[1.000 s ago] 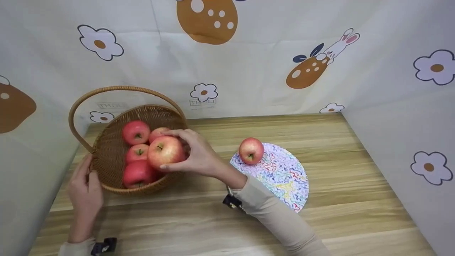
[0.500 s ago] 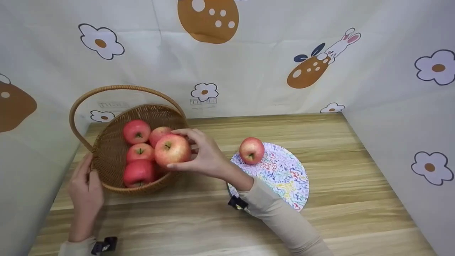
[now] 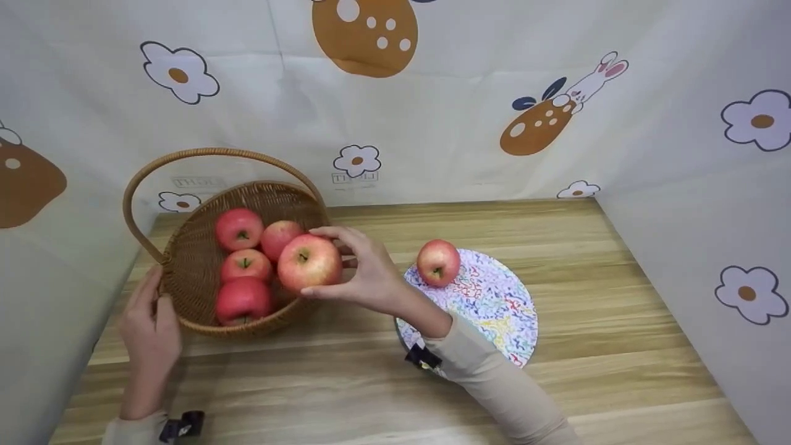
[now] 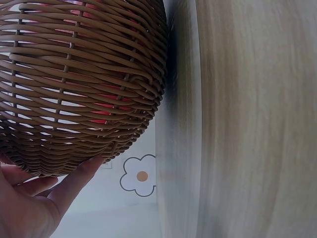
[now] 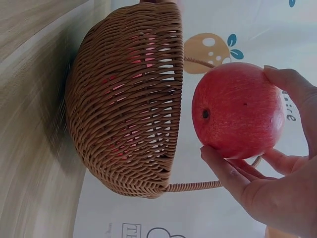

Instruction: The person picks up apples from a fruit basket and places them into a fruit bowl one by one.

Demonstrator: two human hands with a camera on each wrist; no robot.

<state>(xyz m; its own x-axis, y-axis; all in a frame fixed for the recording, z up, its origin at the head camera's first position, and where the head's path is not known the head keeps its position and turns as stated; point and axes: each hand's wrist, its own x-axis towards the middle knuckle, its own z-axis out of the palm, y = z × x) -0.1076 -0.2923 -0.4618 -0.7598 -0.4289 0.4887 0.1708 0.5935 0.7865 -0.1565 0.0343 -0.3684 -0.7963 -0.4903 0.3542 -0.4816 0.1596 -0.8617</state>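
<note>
A brown wicker basket (image 3: 191, 290) with a tall arched handle stands at the left, holding several red apples (image 3: 240, 228). My left hand (image 3: 148, 330) grips its near-left rim; in the left wrist view the thumb and fingers of that hand (image 4: 37, 203) lie against the woven wall. My right hand (image 3: 374, 275) holds a red-yellow apple (image 3: 309, 262) between thumb and fingers, over the basket's right rim. The right wrist view shows this apple (image 5: 237, 111) raised beside the basket opening, its underside facing the camera. Another apple (image 3: 438, 262) sits on a round multicoloured mat (image 3: 494, 303).
The wood-grain table (image 3: 593, 371) spreads under everything. A pale curtain (image 3: 445, 123) printed with flowers and rabbits rises behind and along both sides, close to the basket's handle. My right forearm (image 3: 494, 377) crosses over the mat's near-left part.
My right hand has moved to the right with its apple, from over the other apples to the basket's right rim. The left hand and basket have stayed in place.
</note>
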